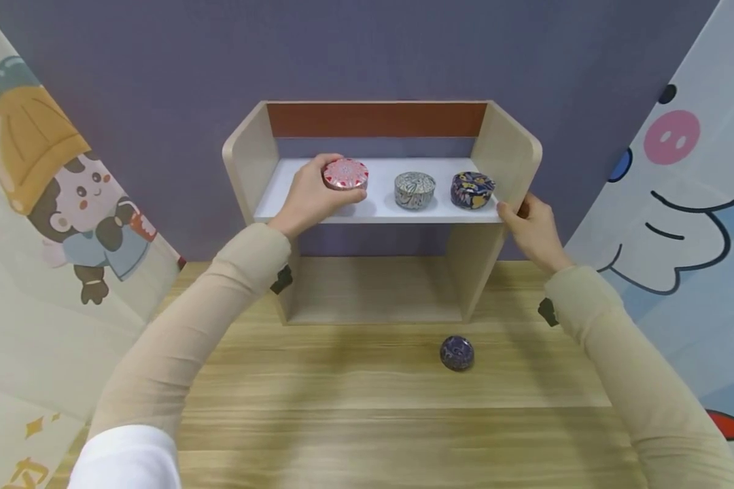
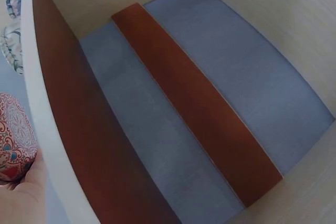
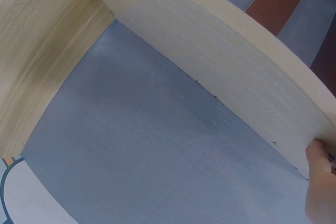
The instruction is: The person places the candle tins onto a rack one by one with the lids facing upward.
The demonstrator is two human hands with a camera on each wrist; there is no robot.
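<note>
My left hand (image 1: pixel 315 195) grips a round red-and-white patterned tin (image 1: pixel 346 174) at the left part of the white upper shelf (image 1: pixel 367 212); whether the tin touches the shelf I cannot tell. In the left wrist view the same tin (image 2: pixel 16 137) shows at the left edge, with part of the hand (image 2: pixel 26 195) below it. A grey-white patterned tin (image 1: pixel 414 190) and a dark floral tin (image 1: pixel 472 190) stand to its right. My right hand (image 1: pixel 535 229) holds the right side panel of the shelf unit, thumb at the front edge and fingers outside.
A dark purple round tin (image 1: pixel 457 353) lies on the wooden table (image 1: pixel 373 387), in front of the unit's lower compartment (image 1: pixel 376 288). Cartoon-printed panels (image 1: pixel 55 238) stand at left and right, and a blue-grey surface (image 1: pixel 367 51) lies behind the unit.
</note>
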